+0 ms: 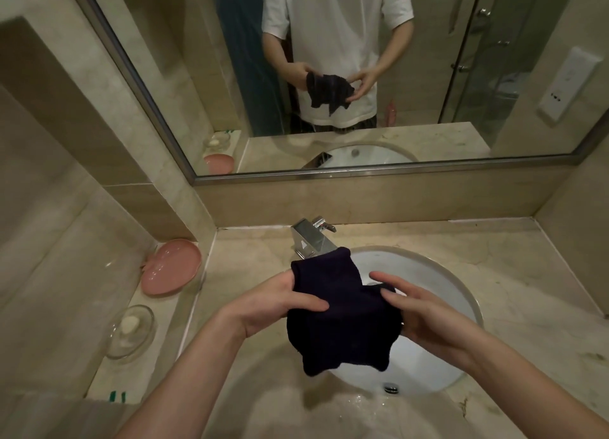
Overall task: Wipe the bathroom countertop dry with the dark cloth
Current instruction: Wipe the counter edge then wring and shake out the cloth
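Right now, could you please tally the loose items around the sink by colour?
Pink: 1, the soap dish
Clear: 1, the glass dish holding a soap bar
Dark: 1, the dark cloth, held by both hands
Total: 3

Under your fingers runs a beige marble countertop (514, 293) with a white oval basin (428, 274) sunk into it, directly beneath them. Beyond your fingertips, at the basin's far rim, a chrome faucet (313, 237) stands on the stone. Nearer you than your fingers, water glistens on the front edge of the counter. Off to the left of your left fingers, a side ledge (164, 310) carries a pink dish (171, 265) and, closer to you, a clear glass soap dish (131, 330) holding a pale bar.
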Tool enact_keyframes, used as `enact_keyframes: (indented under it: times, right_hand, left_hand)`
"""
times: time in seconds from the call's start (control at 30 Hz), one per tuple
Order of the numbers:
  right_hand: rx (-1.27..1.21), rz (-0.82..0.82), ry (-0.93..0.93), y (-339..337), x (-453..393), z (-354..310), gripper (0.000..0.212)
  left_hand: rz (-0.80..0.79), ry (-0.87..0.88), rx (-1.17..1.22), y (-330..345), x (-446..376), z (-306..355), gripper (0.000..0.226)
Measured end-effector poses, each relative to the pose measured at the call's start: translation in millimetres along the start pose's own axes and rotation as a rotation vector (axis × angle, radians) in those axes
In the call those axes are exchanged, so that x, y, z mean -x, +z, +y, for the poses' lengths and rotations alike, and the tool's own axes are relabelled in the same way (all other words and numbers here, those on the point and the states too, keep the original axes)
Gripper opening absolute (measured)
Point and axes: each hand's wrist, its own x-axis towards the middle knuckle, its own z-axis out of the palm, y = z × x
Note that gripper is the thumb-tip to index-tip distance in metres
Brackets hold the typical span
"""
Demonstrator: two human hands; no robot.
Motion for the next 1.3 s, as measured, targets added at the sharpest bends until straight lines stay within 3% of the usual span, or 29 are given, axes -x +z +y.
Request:
enact_keyframes:
  times: [0.13, 0.23, 0.37, 0.53, 0.63, 0.73, 0.8, 0.87, 0.93, 1.0, 1.1, 1.2, 1.3]
  right_hand:
    - [-0.035, 0.081, -0.241, -2.1, 4.6, -4.4, 0.040]
    - [0.166, 0.222, -0.406, -8.5, 5.2, -8.5, 0.036]
    - [0.357, 0.259, -0.483, -13.0, -0.1, -12.4, 0.038]
    - [0.363, 0.290, -0.620, -5.6, -3.3, -11.8, 0.036]
    - [0.468, 0.352, -0.655, -2.3, -1.0, -12.3, 0.038]
    - [0.819, 0.485, -0.654, -7.3, -1.3, -9.3, 0.035]
    - [1.060, 0.518, -0.699, -13.8, -3.2, -7.6, 0.024]
    - [1.193, 0.484, -0.736, -19.9, -5.0, -8.3, 0.013]
    - [1.164, 0.402, -0.736, -24.4, -7.8, -11.8, 0.005]
    - [0.957, 0.235, -0.640, -20.9, -6.7, -18.4, 0.004]
    - [0.715, 0.045, -0.502, -9.4, -4.2, -35.4, 0.015]
    - [0.669, -0.085, -0.479, 7.0, -4.6, -59.2, 0.014]
    - [0.673, -0.200, -0.452, 20.4, -10.5, -81.8, 0.014]
  left_hand:
    - [0.048, -0.012, -0.035, -12.1, 3.7, 0.4, 0.040]
    - [0.124, -0.013, -0.053, -17.9, 3.8, -4.0, 0.034]
    - [0.327, 0.052, -0.018, -15.4, 1.1, -6.6, 0.036]
    - [0.335, -0.028, -0.106, -6.3, -1.1, -5.2, 0.044]
    - [0.330, -0.157, -0.115, -9.8, -1.5, -12.6, 0.071]
    - [0.288, -0.071, -0.169, -12.2, 0.5, -21.2, 0.107]
    - [0.308, 0.017, -0.342, -9.0, -0.8, -24.6, 0.088]
    - [0.368, 0.059, -0.557, -3.9, -2.3, -23.0, 0.043]
    - [0.475, 0.085, -0.692, -1.9, -0.7, -16.7, 0.016]
    - [0.522, 0.121, -0.800, -5.4, 1.6, -8.4, 0.006]
    - [0.305, 0.160, -0.918, -20.0, 6.2, 4.7, 0.007]
    - [-0.125, 0.181, -0.504, -18.8, 7.3, 12.0, 0.018]
    - [-0.172, 0.178, -0.098, 5.9, -1.6, 4.2, 0.036]
